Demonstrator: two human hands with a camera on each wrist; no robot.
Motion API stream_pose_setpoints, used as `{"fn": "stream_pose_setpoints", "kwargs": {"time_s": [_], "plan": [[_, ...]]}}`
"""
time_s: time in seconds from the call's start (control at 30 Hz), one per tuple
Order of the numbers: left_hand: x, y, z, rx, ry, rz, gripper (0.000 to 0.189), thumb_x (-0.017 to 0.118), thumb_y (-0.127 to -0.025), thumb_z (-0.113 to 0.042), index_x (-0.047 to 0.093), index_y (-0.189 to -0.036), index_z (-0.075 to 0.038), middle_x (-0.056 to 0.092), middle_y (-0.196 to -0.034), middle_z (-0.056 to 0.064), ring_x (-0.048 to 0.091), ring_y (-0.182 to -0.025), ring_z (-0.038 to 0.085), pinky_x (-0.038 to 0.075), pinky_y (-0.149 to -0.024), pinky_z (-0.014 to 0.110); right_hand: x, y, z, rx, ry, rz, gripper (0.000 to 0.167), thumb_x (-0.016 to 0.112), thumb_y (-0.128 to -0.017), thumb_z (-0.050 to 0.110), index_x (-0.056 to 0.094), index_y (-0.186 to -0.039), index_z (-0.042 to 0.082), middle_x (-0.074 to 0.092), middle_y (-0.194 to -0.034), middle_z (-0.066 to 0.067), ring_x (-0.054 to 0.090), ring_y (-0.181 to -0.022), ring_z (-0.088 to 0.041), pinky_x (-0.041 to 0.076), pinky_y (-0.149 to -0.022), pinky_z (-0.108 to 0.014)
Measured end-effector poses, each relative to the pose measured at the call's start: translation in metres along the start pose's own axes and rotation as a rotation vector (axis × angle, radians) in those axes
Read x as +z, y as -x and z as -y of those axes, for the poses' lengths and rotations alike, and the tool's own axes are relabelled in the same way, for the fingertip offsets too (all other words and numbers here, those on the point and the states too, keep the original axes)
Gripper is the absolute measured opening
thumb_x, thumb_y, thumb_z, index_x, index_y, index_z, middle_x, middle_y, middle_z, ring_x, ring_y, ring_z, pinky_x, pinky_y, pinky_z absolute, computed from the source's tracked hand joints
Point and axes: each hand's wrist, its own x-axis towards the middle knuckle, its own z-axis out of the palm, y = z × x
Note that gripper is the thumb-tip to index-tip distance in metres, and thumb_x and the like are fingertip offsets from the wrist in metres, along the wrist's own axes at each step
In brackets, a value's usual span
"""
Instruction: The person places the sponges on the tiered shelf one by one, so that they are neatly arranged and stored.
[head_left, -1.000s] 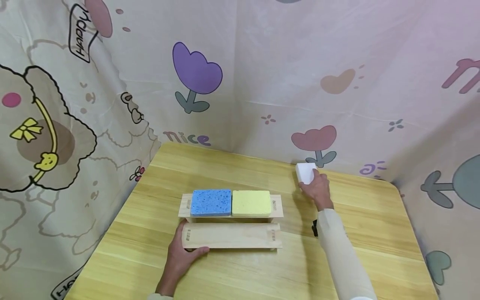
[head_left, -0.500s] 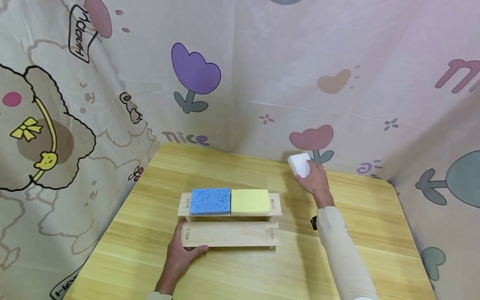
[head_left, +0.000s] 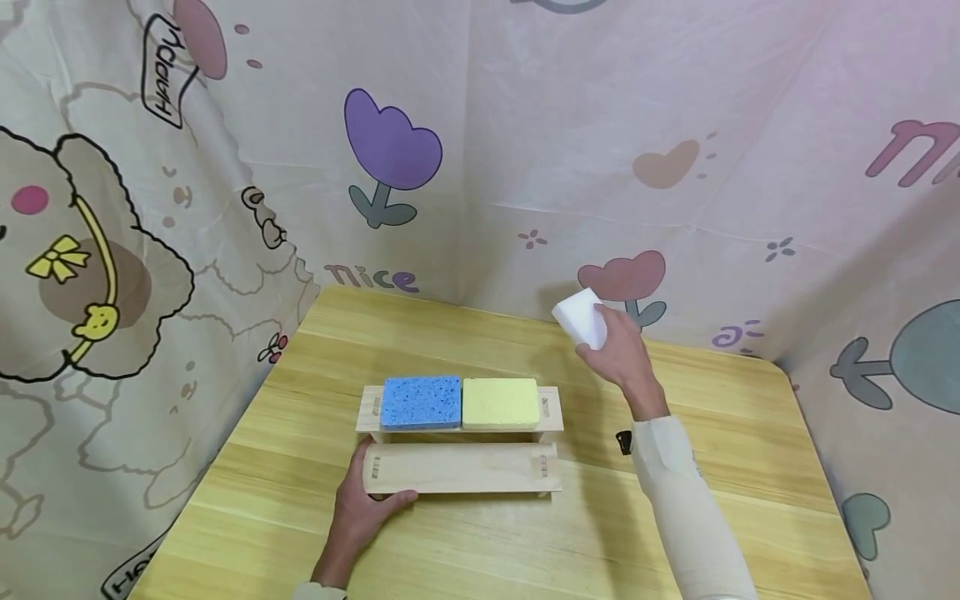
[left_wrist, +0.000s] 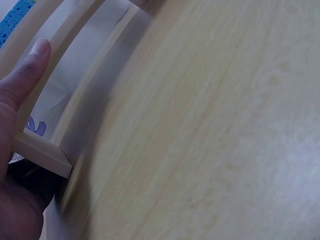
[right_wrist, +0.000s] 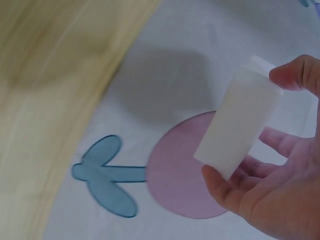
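A white sponge block (head_left: pixel 579 319) is pinched between the thumb and fingers of my right hand (head_left: pixel 624 354), held up off the table near its back edge. In the right wrist view the block (right_wrist: pixel 240 120) sits tilted, thumb on one end and fingertips at the other. My left hand (head_left: pixel 358 510) grips the left end of a two-step wooden rack (head_left: pixel 461 468), its thumb along the front of the lower step. On the upper step lie a blue speckled sponge (head_left: pixel 421 402) and a yellow sponge (head_left: pixel 501 403), side by side. The lower step bears nothing.
The rack stands on a light wood-grain table (head_left: pixel 292 433). A printed cloth (head_left: pixel 510 167) hangs behind the table and along its sides. A small black object (head_left: pixel 623 442) shows beside the right sleeve cuff.
My right hand has lifted the white sponge block off the table and carried it slightly left, tilting it. The left hand and the rack stay in place.
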Motion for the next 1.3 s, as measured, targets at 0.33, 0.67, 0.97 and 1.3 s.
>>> {"fn": "stream_pose_setpoints", "kwargs": {"time_s": [0.33,0.67,0.97,1.3], "plan": [[0.0,0.001,-0.001,-0.007,0.002,0.002,0.124,0.088,-0.056,-0.048,0.012,-0.153,-0.029,0.04,-0.146,0.016,0.042,-0.13,0.035,0.034,-0.102,0.052,-0.001,0.013,0.037,-0.124,-0.041,-0.001,0.07,0.064,-0.073,0.02,0.043,-0.139,0.007,0.045,-0.135,-0.02,0.046,-0.11,-0.035,0.046,-0.08,-0.048],[0.0,0.001,-0.002,-0.007,0.0,0.004,0.124,0.088,-0.056,-0.048,0.012,-0.153,-0.028,0.041,-0.145,0.016,0.044,-0.128,0.034,0.035,-0.101,0.052,0.006,0.028,0.071,-0.252,-0.12,0.015,0.069,0.065,-0.068,0.014,0.049,-0.135,0.009,0.048,-0.131,-0.015,0.046,-0.111,-0.032,0.046,-0.082,-0.047],[-0.002,0.001,-0.001,-0.013,-0.005,0.008,0.124,0.087,-0.057,-0.049,0.011,-0.153,-0.028,0.04,-0.146,0.017,0.043,-0.129,0.035,0.035,-0.101,0.052,0.021,0.042,0.1,-0.347,-0.108,0.104,0.073,0.066,-0.068,0.015,0.046,-0.139,0.012,0.045,-0.136,-0.014,0.047,-0.108,-0.03,0.048,-0.077,-0.04],[0.0,-0.001,0.001,-0.008,-0.012,0.0,0.124,0.088,-0.056,-0.048,0.012,-0.153,-0.029,0.045,-0.142,0.016,0.048,-0.123,0.033,0.036,-0.099,0.05,0.039,0.058,0.12,-0.422,-0.103,0.173,0.072,0.066,-0.07,0.016,0.046,-0.139,0.017,0.042,-0.139,-0.011,0.048,-0.112,-0.027,0.048,-0.084,-0.042]]}}
